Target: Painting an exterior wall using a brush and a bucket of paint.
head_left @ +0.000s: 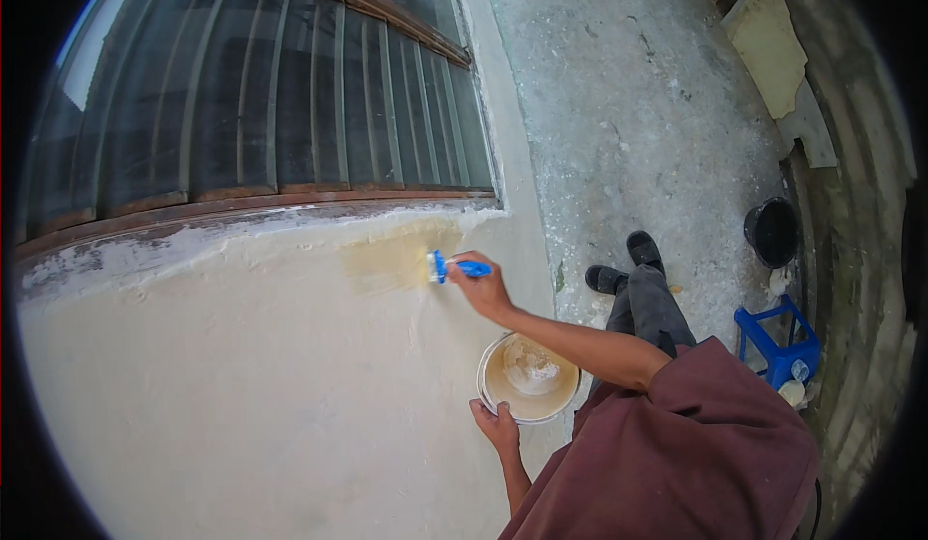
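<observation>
A paintbrush with a blue handle is gripped in my right hand, its pale bristles pressed to the cream wall just below the window. Around the bristles lies a darker, wet-looking yellowish patch. Lower down, my left hand is closed on the rim of a round white bucket, with the thumb at the edge. Cream-coloured paint and a whitish patch show inside the bucket. My right forearm passes above the bucket and hides part of its far rim.
A barred window with a brown frame fills the upper left, above a rough, flaking sill. On the grey concrete floor are a black bucket and a blue plastic stool. Broken board pieces lie far right.
</observation>
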Demonstrator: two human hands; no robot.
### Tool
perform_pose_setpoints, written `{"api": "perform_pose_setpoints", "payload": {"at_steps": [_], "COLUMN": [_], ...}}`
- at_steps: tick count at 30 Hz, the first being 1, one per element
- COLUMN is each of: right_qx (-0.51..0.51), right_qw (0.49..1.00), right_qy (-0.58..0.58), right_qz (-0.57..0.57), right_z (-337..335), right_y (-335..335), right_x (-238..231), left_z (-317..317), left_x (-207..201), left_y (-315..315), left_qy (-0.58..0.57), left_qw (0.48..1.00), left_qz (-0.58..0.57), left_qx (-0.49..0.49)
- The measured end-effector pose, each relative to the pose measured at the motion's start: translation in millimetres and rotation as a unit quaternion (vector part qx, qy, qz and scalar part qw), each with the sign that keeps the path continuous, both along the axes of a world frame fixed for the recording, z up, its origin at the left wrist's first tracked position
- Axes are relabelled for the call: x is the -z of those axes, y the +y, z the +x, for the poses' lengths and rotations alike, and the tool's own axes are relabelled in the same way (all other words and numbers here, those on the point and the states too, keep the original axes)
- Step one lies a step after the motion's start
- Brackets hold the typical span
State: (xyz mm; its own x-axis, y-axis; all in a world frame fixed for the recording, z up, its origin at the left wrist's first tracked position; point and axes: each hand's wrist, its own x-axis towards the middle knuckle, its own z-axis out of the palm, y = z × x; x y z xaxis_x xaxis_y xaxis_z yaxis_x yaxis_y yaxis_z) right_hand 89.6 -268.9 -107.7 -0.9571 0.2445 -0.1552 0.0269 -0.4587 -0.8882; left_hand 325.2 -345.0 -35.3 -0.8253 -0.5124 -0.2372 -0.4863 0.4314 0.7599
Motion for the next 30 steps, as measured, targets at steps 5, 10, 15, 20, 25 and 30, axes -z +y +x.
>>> {"api": "perform_pose_setpoints", "payload": {"at_steps": [5,10,15,20,25,30], "right_qx": [-0.049,-0.062,-0.041,-0.01,0.011,0.048], "right_qw": [0.987,0.945,0.972,0.978,0.994,0.994], "right_qy": [0.086,0.09,0.1,0.0,-0.072,-0.072], "right_qz": [-0.124,-0.307,-0.209,-0.207,-0.08,0.063], "right_z": [-10.1,-13.7,-12.3,-12.4,-5.4,-6.8], "right_y": [13.1,23.4,2.9,-2.4,13.8,11.5], "right_x": [-95.0,-132.8,-72.3,4.9,65.5,62.1], "left_z": [4.7,6.2,0.7,1.9,2.5,2.5], "left_x": [-8.7,-8.8,-6.9,-3.8,-3.2,1.0], "left_y": [7.9,9.1,12.2,8.0,-11.8,-35.8], "left_qy": [0.027,0.022,0.012,-0.009,-0.029,-0.015], "left_qw": [1.0,1.0,1.0,0.998,0.999,1.0], "left_qz": [0.002,-0.008,0.003,0.036,-0.001,0.014], "left_qx": [-0.012,-0.02,-0.019,-0.041,-0.019,0.008]}}
